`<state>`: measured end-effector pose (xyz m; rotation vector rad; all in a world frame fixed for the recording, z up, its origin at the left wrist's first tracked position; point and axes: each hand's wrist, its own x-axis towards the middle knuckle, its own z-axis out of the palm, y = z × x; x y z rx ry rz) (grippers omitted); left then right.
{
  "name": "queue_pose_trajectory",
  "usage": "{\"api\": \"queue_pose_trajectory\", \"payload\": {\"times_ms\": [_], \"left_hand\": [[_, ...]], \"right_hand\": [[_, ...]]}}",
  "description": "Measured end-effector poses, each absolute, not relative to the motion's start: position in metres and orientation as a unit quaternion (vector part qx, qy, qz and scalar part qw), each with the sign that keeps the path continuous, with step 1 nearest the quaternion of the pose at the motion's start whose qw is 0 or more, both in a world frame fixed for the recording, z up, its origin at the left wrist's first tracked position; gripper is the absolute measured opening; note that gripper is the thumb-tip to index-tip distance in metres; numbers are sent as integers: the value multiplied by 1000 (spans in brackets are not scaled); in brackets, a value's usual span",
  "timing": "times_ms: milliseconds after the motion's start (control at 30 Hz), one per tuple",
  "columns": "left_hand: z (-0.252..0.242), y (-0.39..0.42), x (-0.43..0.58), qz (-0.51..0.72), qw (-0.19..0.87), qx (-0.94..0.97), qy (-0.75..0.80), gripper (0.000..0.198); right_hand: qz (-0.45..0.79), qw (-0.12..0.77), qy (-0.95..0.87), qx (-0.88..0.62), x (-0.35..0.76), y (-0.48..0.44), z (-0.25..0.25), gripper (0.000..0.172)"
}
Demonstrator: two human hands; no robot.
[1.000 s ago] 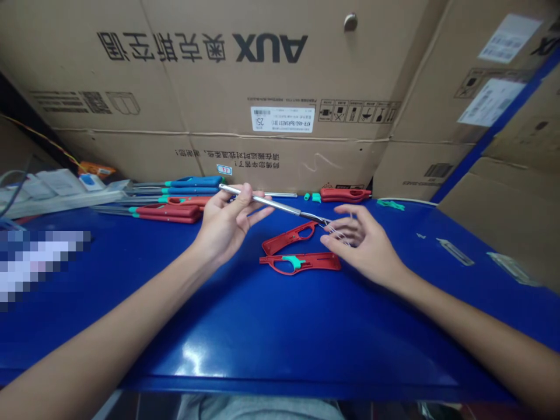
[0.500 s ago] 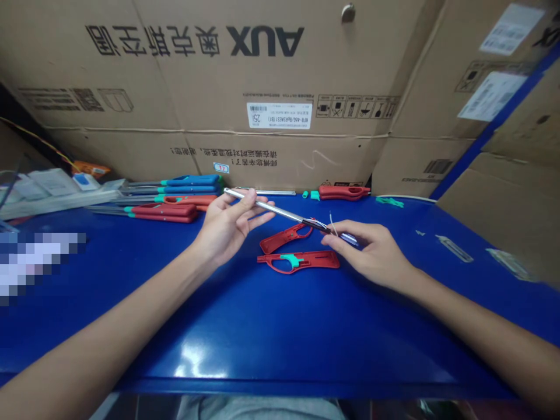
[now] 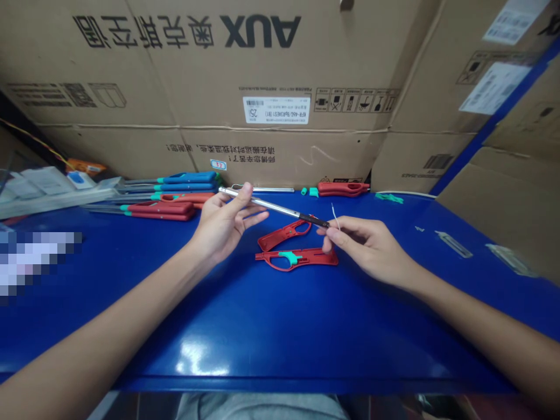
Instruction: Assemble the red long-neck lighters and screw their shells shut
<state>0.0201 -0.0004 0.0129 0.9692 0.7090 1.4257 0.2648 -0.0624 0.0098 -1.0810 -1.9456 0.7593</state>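
Observation:
My left hand (image 3: 225, 224) holds a thin metal lighter tube (image 3: 275, 207) between thumb and fingers, with its other fingers spread out. The tube slants down to the right and ends in a black piece (image 3: 314, 220). My right hand (image 3: 363, 242) pinches the end of that black piece, where a thin white wire (image 3: 335, 214) sticks up. Whatever else lies inside the right fingers is hidden. On the table under the tube lie two red lighter handle halves: an upper half (image 3: 280, 235) and a lower half (image 3: 315, 256) with a green trigger (image 3: 289, 257) in it.
Several long lighters with blue handles (image 3: 188, 186) and red handles (image 3: 161, 211) are stacked at the back left. Behind stands a cardboard wall (image 3: 196, 111). Another red handle (image 3: 341, 189), green pieces (image 3: 389, 198) and clear fluid containers (image 3: 455, 245) lie on the blue table (image 3: 262, 332).
The right fingers have shifted on the black end; the bluish shiny part that showed in them is now hidden. The whole view has shifted slightly. The left hand keeps its hold on the tube.

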Motion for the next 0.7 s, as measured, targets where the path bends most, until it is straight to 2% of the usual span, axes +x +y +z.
{"api": "queue_pose_trajectory", "payload": {"times_ms": [333,700], "left_hand": [[15,-2,21,621,589,417,305,42],[7,-4,24,596,598,443,302,34]], "right_hand": [[289,387,-762,-431,262,-63,9,39],[229,385,-791,-418,256,-67,3,30]]}}
